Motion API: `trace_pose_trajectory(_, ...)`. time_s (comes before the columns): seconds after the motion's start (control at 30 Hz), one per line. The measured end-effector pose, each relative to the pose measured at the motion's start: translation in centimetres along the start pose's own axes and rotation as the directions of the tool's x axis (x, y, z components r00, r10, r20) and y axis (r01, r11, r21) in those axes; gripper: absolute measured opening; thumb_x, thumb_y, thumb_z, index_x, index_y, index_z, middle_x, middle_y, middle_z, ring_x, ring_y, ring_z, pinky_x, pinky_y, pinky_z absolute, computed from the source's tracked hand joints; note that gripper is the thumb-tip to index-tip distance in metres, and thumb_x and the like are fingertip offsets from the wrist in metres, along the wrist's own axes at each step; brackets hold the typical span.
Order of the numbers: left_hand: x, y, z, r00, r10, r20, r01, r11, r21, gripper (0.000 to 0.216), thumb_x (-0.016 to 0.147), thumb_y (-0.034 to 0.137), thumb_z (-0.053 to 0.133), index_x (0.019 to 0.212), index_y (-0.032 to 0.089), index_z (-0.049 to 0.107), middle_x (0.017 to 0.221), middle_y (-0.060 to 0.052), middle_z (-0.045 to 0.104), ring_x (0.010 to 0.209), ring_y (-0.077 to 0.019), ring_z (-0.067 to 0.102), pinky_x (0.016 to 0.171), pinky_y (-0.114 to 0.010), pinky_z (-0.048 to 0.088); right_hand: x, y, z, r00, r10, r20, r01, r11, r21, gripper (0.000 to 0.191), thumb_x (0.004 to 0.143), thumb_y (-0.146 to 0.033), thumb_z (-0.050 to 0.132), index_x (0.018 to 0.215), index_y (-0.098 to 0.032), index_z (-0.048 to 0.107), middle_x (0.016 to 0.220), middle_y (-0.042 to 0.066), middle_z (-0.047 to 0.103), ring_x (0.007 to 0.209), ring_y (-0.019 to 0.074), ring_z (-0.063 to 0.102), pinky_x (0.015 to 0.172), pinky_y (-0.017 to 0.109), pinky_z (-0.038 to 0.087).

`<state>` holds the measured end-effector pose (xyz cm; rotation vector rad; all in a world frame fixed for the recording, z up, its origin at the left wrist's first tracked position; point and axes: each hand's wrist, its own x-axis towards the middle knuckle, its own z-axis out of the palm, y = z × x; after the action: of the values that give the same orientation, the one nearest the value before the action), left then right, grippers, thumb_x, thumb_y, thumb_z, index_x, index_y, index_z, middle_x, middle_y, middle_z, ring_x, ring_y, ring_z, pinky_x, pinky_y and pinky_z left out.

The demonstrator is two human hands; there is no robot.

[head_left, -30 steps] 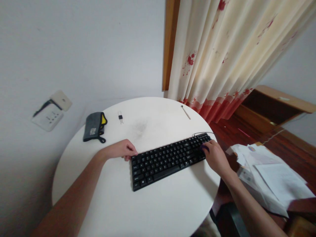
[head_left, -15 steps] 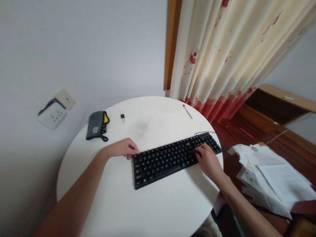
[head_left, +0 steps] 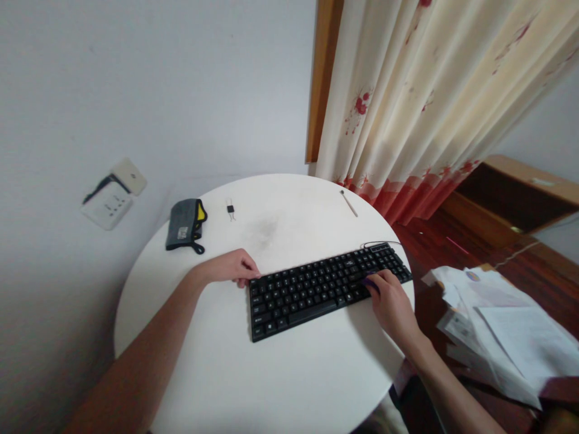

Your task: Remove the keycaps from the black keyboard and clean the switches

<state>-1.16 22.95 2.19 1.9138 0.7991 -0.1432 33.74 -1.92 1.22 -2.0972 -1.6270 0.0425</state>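
A black keyboard (head_left: 312, 289) lies slightly slanted on a round white table (head_left: 253, 386). My left hand (head_left: 235, 267) is closed at its upper left corner, thumb and fingers pinching the edge. Over the right part of the keys, my right hand (head_left: 392, 301) grips a small purple object (head_left: 371, 283). Most of that object is hidden by my fingers, and its kind cannot be made out. It appears to touch the keys near the arrow-key area.
A folded grey cloth (head_left: 184, 226) with a yellow inside sits at the table's left. Near it lies a black binder clip (head_left: 230, 209). A thin pen-like stick (head_left: 348, 204) rests toward the back right. Papers (head_left: 511, 325) are piled beyond the right edge, below the curtain (head_left: 398, 108).
The view has shifted a little, so everything sits slightly further right. My right hand has moved slightly to the right over the keys with the purple object. My left hand stays at the corner.
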Motion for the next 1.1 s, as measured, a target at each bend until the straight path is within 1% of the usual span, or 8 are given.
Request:
trace_pose_trajectory(0.13,0.1,-0.1,0.0,1.000,0.004,0.004,-0.004,1.000,-0.003,0.041,0.076,0.053,0.067,0.079,0.014,0.077,0.058,-0.006,0.067,0.052,-0.0131,0.059,0.051,-0.021,0.041,-0.4,0.7,-0.1,0.999,0.034,-0.022,-0.034,0.999,0.007,0.022,0.093,-0.026,0.048,0.100,-0.018,0.067,0.101,0.009,0.059,0.092,0.0246,0.058,0.084,0.038,0.048)
trace_pose_trajectory(0.3,0.0,0.3,0.0,1.000,-0.004,0.005,0.004,1.000,0.013,0.041,0.077,0.054,0.066,0.078,0.014,0.076,0.057,-0.005,0.067,0.052,-0.0129,0.058,0.051,-0.021,0.040,-1.0,1.0,-0.2,1.000,0.012,-0.015,-0.012,0.999,0.053,0.022,0.092,-0.025,0.048,0.101,-0.019,0.066,0.102,0.009,0.059,0.093,0.0241,0.059,0.084,0.037,0.049)
trace_pose_trajectory(0.53,-0.2,0.6,0.0,1.000,0.002,0.004,-0.002,1.000,-0.002,0.039,0.076,0.052,0.066,0.077,0.014,0.076,0.057,-0.005,0.067,0.052,-0.0129,0.058,0.052,-0.021,0.042,-2.0,0.8,0.7,0.982,0.108,-0.157,-0.089,0.988,0.123,0.021,0.090,-0.026,0.049,0.100,-0.018,0.065,0.101,0.010,0.059,0.088,0.0235,0.061,0.079,0.037,0.051)
trace_pose_trajectory(0.7,-0.2,0.7,0.0,1.000,-0.005,0.010,0.005,1.000,0.000,0.041,0.075,0.055,0.067,0.077,0.015,0.077,0.056,-0.005,0.066,0.052,-0.0130,0.057,0.051,-0.021,0.041,-4.4,-2.8,2.8,0.982,0.117,-0.148,-0.070,0.953,0.294,0.017,0.085,-0.018,0.051,0.097,-0.020,0.063,0.101,0.009,0.058,0.088,0.0222,0.062,0.078,0.036,0.053)
trace_pose_trajectory(0.83,0.0,0.6,0.0,1.000,-0.008,0.016,0.008,1.000,0.019,0.041,0.076,0.055,0.066,0.076,0.015,0.077,0.056,-0.005,0.066,0.052,-0.0130,0.057,0.052,-0.021,0.042,-5.8,-7.0,4.4,0.996,0.011,-0.093,0.030,0.907,0.421,0.023,0.084,-0.011,0.051,0.099,-0.021,0.065,0.102,0.008,0.059,0.090,0.0201,0.062,0.081,0.032,0.054)
trace_pose_trajectory(0.93,0.1,0.3,-0.1,1.000,-0.015,0.014,0.015,1.000,0.025,0.042,0.076,0.056,0.066,0.078,0.016,0.077,0.056,-0.005,0.066,0.052,-0.0128,0.057,0.052,-0.021,0.041,-6.2,-8.6,5.2,0.996,-0.048,-0.070,0.075,0.886,0.457,0.027,0.084,-0.008,0.051,0.101,-0.022,0.067,0.101,0.008,0.059,0.088,0.0189,0.061,0.079,0.030,0.054)
trace_pose_trajectory(1.0,0.1,0.2,-0.1,1.000,-0.014,0.015,0.014,1.000,0.021,0.042,0.076,0.056,0.066,0.078,0.016,0.077,0.056,-0.005,0.066,0.052,-0.0128,0.057,0.053,-0.021,0.042,-6.2,-8.2,5.3,0.996,-0.060,-0.064,0.082,0.892,0.444,0.027,0.084,-0.009,0.051,0.100,-0.022,0.068,0.101,0.008,0.059,0.088,0.0188,0.061,0.077,0.030,0.054)
trace_pose_trajectory(1.1,0.1,0.1,-0.1,1.000,-0.014,0.013,0.014,1.000,0.021,0.043,0.075,0.057,0.066,0.078,0.015,0.077,0.056,-0.005,0.066,0.052,-0.0131,0.057,0.052,-0.022,0.042,-5.9,-5.7,4.6,0.996,-0.038,-0.083,0.067,0.920,0.386,0.025,0.085,-0.011,0.051,0.098,-0.022,0.069,0.101,0.008,0.060,0.087,0.0193,0.062,0.078,0.032,0.054)
